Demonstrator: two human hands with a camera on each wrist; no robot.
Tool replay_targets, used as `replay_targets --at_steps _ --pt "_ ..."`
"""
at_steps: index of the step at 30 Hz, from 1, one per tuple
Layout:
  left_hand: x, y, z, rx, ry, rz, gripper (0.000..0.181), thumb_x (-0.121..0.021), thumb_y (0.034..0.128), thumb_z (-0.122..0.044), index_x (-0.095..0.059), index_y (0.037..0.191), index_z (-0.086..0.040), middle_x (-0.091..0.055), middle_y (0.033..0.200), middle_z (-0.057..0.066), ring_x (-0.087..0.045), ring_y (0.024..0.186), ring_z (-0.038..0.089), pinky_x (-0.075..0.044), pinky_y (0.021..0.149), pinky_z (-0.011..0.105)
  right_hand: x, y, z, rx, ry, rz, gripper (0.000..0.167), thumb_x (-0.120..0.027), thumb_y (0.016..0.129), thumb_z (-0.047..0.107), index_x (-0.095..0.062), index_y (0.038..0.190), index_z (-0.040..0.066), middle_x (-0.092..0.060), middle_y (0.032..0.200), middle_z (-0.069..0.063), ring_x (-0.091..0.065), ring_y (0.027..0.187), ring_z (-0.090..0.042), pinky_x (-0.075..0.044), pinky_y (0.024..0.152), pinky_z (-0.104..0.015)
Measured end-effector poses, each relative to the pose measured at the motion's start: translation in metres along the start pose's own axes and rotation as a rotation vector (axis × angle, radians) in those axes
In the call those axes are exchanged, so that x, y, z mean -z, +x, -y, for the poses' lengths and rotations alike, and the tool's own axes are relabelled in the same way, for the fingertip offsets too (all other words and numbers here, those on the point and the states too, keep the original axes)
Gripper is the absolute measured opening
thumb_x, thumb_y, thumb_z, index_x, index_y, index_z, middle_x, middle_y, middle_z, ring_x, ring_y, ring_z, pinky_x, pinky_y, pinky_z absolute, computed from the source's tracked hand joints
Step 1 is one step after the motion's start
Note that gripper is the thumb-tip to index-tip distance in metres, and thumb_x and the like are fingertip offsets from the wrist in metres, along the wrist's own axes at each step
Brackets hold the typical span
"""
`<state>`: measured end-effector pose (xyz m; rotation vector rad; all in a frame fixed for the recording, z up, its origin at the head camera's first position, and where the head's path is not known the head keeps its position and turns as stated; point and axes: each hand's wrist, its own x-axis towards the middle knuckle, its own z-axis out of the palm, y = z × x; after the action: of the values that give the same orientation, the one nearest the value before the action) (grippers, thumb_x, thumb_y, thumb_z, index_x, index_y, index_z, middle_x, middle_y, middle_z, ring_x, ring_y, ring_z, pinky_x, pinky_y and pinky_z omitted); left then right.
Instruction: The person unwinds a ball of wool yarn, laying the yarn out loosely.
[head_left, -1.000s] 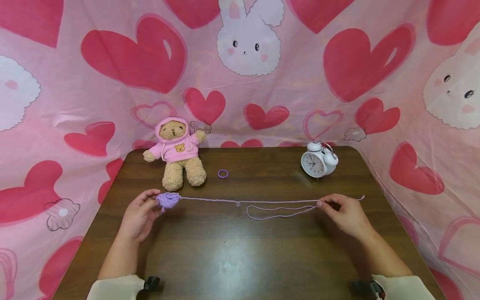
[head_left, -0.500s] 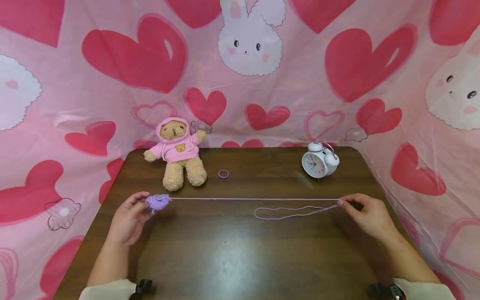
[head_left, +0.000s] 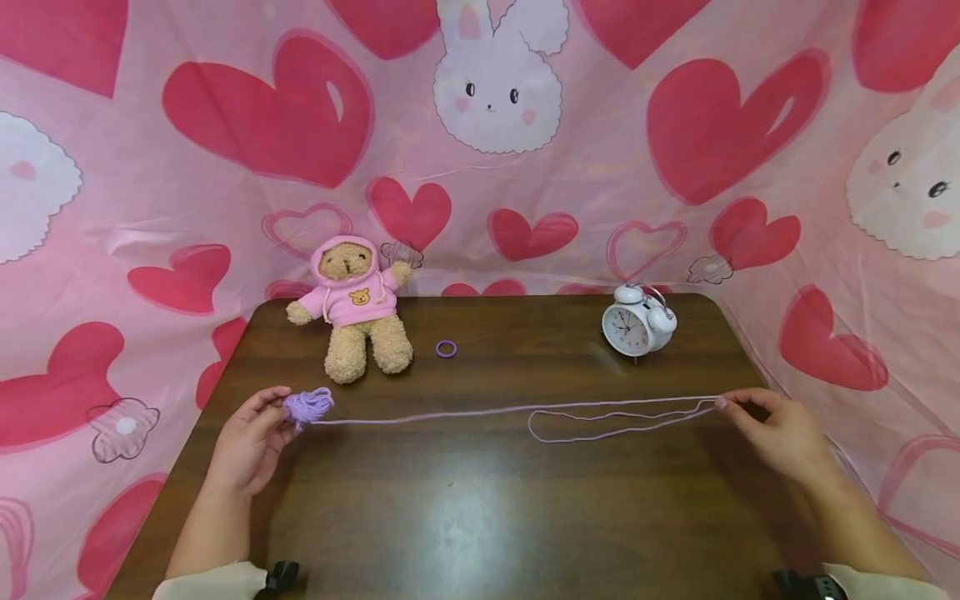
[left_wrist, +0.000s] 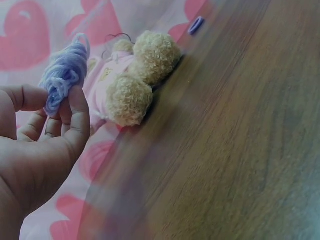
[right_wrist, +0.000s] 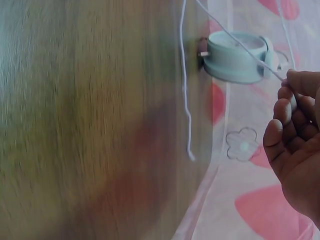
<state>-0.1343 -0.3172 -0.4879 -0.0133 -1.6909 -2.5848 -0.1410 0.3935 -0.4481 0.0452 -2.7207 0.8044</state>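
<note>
At the left of the head view, my left hand (head_left: 247, 442) pinches a small bundle of lilac yarn (head_left: 309, 406) between thumb and fingertips. The left wrist view shows its wound strands (left_wrist: 65, 75) up close, one loop sticking out on top. A length of yarn (head_left: 450, 415) runs from the bundle across the table to my right hand (head_left: 783, 437), whose thumb and index finger pinch it. From the right fingertips a long slack loop (head_left: 577, 440) also trails back leftward. In the right wrist view a loose yarn end (right_wrist: 189, 145) hangs down.
A teddy bear (head_left: 360, 304) in a pink hoodie sits at the back left of the brown wooden table (head_left: 450, 500). Beside it lies a purple ring (head_left: 446, 349). A white twin-bell alarm clock (head_left: 637, 323) stands at the back right. Pink heart-patterned cloth (head_left: 495, 183) hangs behind.
Both hands have moved apart, the left one leftward with the bundle, the right one rightward. More yarn spans between them. A small kink in the strand has gone, and the line sags slightly.
</note>
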Motion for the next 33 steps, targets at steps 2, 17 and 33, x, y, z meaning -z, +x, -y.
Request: replay_targets --at_steps 2,17,33 --pt "0.001 0.000 -0.001 0.001 0.004 -0.009 0.032 -0.042 0.1063 0.007 -0.067 0.113 -0.013 -0.064 0.099 0.000 -0.065 0.087 0.012 -0.057 0.078 0.027 0.003 0.000 -0.005 0.003 -0.003 -0.017 0.017 -0.081 0.090 0.023 -0.080 0.099 0.009 -0.075 0.084 0.013 -0.049 0.075 0.017 -0.040 0.063 -0.017" --pt "0.010 -0.002 -0.005 -0.030 -0.025 -0.022 0.030 -0.041 0.1067 0.007 -0.066 0.116 -0.007 -0.065 0.103 0.002 -0.066 0.089 0.014 -0.058 0.079 0.027 0.022 -0.002 -0.041 -0.004 -0.083 -0.017 0.018 -0.078 0.091 0.022 -0.079 0.097 0.005 -0.073 0.072 0.008 -0.045 0.069 0.019 -0.039 0.058 -0.021" --pt "0.017 -0.005 -0.009 -0.014 -0.013 -0.052 0.025 -0.044 0.1074 0.004 -0.063 0.120 -0.005 -0.062 0.112 0.004 -0.066 0.099 0.015 -0.059 0.084 0.029 0.021 -0.002 -0.068 -0.036 -0.105 0.020 0.019 -0.078 0.091 0.022 -0.079 0.097 0.004 -0.076 0.081 -0.001 -0.040 0.076 0.027 -0.040 0.060 -0.021"
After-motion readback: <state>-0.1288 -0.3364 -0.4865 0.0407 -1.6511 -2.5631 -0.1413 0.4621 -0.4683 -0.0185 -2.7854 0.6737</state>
